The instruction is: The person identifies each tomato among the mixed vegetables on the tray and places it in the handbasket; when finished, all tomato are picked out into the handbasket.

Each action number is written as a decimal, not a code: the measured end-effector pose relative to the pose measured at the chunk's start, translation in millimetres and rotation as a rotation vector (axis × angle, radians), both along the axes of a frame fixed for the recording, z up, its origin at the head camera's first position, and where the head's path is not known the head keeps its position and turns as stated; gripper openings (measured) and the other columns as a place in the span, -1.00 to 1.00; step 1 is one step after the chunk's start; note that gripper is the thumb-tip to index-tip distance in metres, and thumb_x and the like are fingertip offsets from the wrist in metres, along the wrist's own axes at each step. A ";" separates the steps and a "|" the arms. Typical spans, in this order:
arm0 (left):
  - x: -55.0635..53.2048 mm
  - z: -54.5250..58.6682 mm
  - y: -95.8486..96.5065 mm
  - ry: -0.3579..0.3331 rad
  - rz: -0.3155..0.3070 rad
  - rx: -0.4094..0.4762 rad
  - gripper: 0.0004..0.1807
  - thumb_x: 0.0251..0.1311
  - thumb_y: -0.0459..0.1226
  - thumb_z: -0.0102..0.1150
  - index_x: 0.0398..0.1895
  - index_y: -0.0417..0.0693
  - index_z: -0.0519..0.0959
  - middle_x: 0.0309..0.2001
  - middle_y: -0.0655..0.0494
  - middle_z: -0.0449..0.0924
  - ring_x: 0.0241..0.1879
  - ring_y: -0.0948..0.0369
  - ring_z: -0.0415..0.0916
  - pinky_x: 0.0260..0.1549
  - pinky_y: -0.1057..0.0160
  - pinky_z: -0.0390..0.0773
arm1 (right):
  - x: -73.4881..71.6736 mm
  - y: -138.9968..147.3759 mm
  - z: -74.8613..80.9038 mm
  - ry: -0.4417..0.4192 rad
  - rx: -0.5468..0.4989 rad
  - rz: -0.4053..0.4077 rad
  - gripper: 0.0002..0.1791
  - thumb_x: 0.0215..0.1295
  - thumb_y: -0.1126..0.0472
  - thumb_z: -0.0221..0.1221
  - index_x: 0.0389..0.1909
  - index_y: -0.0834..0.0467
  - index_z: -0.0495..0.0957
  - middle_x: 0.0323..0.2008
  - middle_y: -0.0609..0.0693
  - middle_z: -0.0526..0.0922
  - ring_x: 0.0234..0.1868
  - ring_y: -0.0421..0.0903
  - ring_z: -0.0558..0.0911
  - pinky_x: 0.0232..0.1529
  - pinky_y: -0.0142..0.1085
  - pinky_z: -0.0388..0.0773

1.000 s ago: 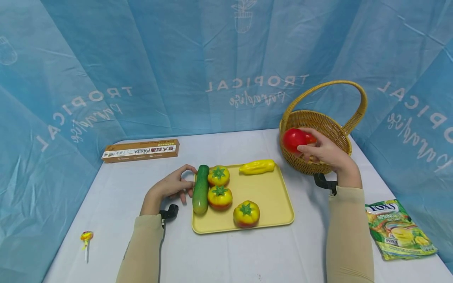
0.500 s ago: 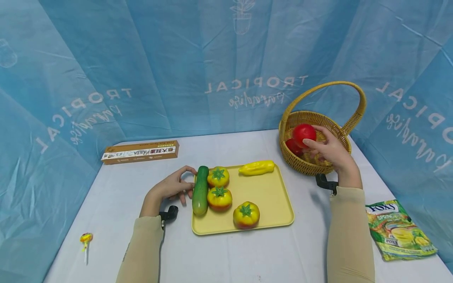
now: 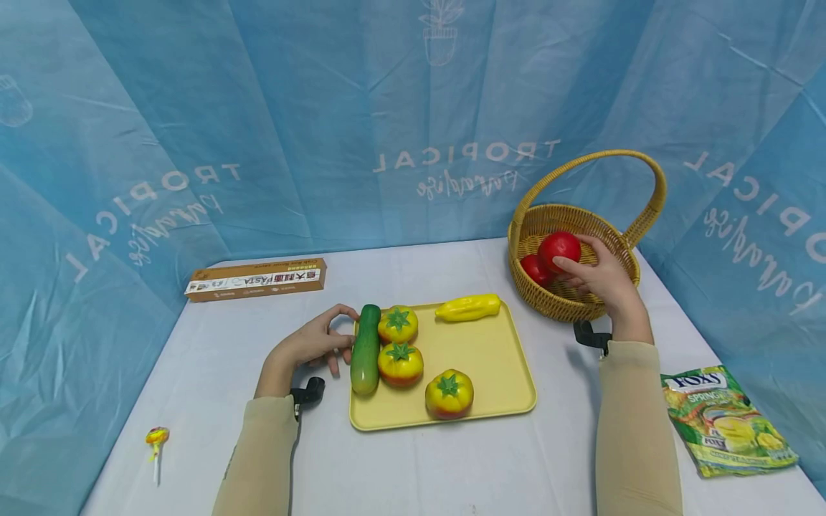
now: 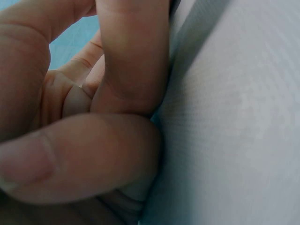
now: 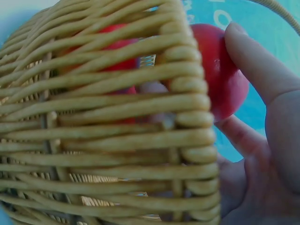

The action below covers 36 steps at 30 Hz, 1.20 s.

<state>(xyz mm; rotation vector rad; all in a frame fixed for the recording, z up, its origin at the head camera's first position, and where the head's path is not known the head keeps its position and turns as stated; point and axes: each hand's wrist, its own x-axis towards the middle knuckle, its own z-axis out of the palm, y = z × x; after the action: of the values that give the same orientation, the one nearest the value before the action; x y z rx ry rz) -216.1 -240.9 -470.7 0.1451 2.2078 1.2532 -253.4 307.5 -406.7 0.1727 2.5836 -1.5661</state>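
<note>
In the head view, my right hand [image 3: 596, 276] holds a smooth, round red fruit [image 3: 558, 251] over the inside of the wicker basket [image 3: 568, 309]. Another red fruit [image 3: 534, 269] lies in the basket, just left of the held one. The right wrist view has the thumb [image 5: 255, 58] against the held fruit [image 5: 218, 70], partly behind the basket's rim. My left hand [image 3: 315, 338] rests at the left edge of the yellow tray [image 3: 497, 365], fingers loosely bent beside a green cucumber [image 3: 366, 351]. In the left wrist view its fingers [image 4: 133, 51] lie close to the white cloth.
The tray also bears several yellow-red tomato-like fruits [image 3: 449, 395] with green tops and a long yellow vegetable [image 3: 469, 307]. A pasta box [image 3: 258, 279] lies at the back left, a lollipop [image 3: 157, 444] at front left. A green Fox's bag [image 3: 725, 423] is at right.
My right hand has moved rightward with the red fruit, then dipped slightly into the basket. The other red fruit in the basket has come into view. My left hand has stayed in place.
</note>
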 end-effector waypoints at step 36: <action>0.5 -1.0 -1.7 0.023 -0.019 0.000 -0.46 0.44 -0.18 0.17 0.41 0.16 0.27 -0.43 0.01 0.79 -0.65 0.11 0.69 -0.75 0.34 0.24 | -0.1 -3.7 0.0 0.015 0.266 -0.118 0.12 0.38 -0.44 0.18 0.74 0.00 -0.08 0.67 0.37 0.06 0.60 0.47 0.15 0.46 0.46 0.23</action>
<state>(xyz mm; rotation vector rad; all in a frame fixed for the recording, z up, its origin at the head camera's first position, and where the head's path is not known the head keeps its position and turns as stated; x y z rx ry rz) -215.6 -242.7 -471.7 0.1810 2.2206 1.2467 -253.5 303.8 -406.7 0.3439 2.8321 -1.2533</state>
